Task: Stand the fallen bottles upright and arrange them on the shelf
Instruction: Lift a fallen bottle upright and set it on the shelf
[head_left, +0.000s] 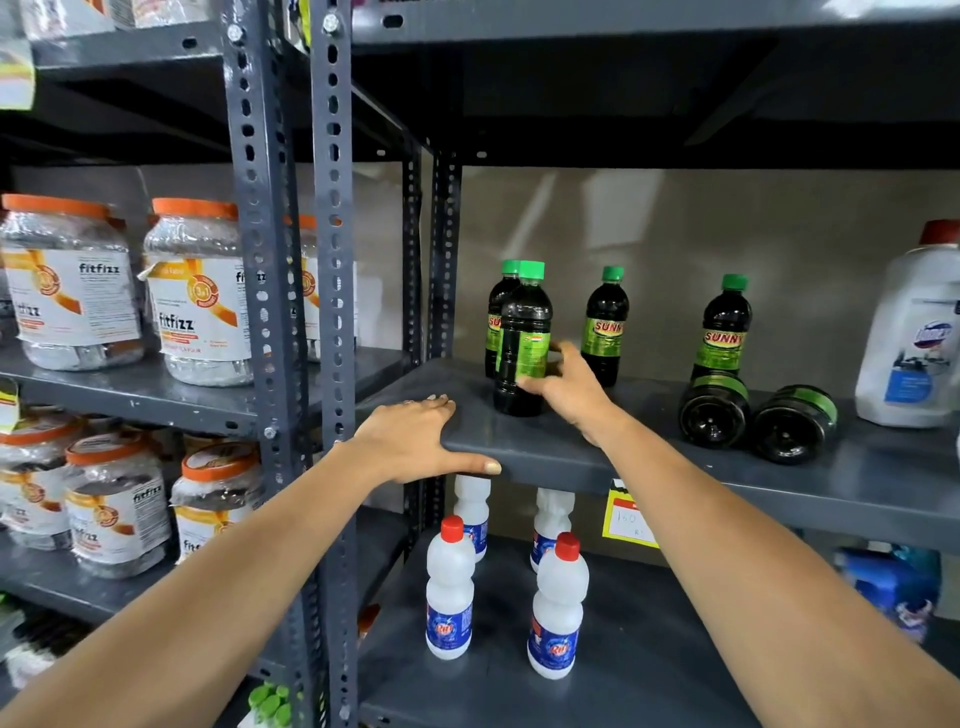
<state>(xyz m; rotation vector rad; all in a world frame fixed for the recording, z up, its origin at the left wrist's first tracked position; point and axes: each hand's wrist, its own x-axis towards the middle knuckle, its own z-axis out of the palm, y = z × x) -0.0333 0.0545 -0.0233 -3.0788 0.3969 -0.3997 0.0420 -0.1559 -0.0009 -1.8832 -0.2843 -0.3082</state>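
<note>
Right grip (558, 384) holds bottle (521, 343) upright on grey shelf (649, 457).

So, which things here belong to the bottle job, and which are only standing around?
Belong to the job:
- dark bottle gripped by the right hand
- two fallen bottles
- upright dark bottles
- shelf, left hand resting on its edge

Only standing around:
- fitfizz jars
- white bottles below
- white jug

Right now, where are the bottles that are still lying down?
Two fallen bottles lie side by side on the grey shelf, right of the right hand, between an upright bottle and the white jug.
</note>
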